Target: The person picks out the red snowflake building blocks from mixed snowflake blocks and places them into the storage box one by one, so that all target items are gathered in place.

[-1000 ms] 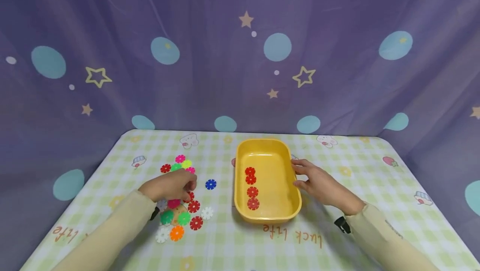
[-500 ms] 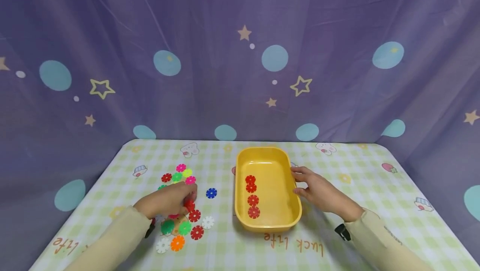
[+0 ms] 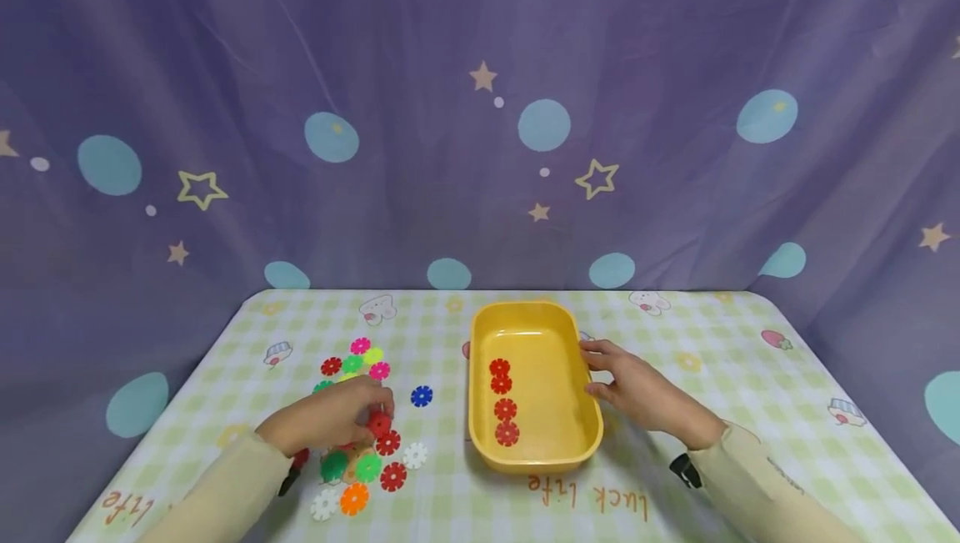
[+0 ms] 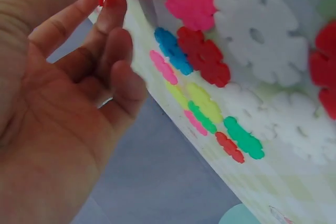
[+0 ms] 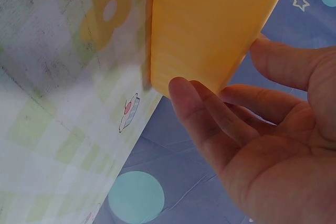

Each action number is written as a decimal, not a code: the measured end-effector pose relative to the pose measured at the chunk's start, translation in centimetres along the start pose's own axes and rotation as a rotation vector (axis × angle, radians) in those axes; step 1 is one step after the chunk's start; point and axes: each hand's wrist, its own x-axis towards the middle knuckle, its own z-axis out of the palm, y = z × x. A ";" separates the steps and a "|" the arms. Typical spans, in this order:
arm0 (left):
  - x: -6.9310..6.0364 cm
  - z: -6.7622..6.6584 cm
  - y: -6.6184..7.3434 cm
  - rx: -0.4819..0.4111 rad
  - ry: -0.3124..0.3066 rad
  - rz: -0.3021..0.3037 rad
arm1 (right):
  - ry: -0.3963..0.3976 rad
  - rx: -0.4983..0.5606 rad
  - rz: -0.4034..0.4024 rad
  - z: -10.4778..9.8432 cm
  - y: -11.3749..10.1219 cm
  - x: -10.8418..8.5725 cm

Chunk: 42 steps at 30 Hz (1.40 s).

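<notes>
- Four red snowflake discs [image 3: 506,409] lie flat in a line inside the yellow plastic tray [image 3: 551,384], along its nine o'clock side, the far two overlapping.
- The left hand [image 3: 330,414] is at the tray's nine o'clock, well apart from it, finger and thumb narrowed to pinch another red snowflake disc [image 3: 379,424].
- The right hand [image 3: 637,384] is at the tray's three o'clock, thumb and fingers parted and resting against its rim and outer wall.
- From the pinched disc, a blue snowflake disc [image 3: 422,396] lies at two o'clock and a white snowflake disc [image 3: 415,455] at four.
- Two loose red snowflake discs [image 3: 393,476] sit between five and six o'clock, an orange snowflake disc [image 3: 354,498] near seven, and a dark green snowflake disc [image 3: 333,466] near eight.
- Pink, red, green and yellow snowflake discs [image 3: 361,346] cluster beyond the left hand, toward eleven and twelve.
- Green-and-white checked cloth [image 3: 750,376] covers the table; a purple curtain [image 3: 420,67] with stars and ovals hangs at twelve.
</notes>
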 end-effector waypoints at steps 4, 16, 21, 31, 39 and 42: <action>0.6 -0.4 0.6 0.085 0.114 0.069 | -0.001 -0.004 0.000 0.1 0.1 -0.2; 10.0 -2.8 7.0 0.325 0.463 0.357 | -0.002 -0.002 -0.007 -0.2 -0.1 0.0; 14.8 -2.1 8.6 0.456 0.323 0.313 | -0.016 0.001 0.002 -0.2 -0.1 0.0; 18.8 -1.0 8.9 0.584 0.193 0.139 | -0.013 -0.013 -0.010 -0.1 -0.4 0.0; 19.4 -0.4 9.2 0.689 0.169 0.095 | -0.018 0.002 0.007 -0.2 -0.3 0.0; 19.2 -0.4 9.3 0.663 0.154 0.117 | -0.012 -0.006 0.005 -0.1 -0.2 0.0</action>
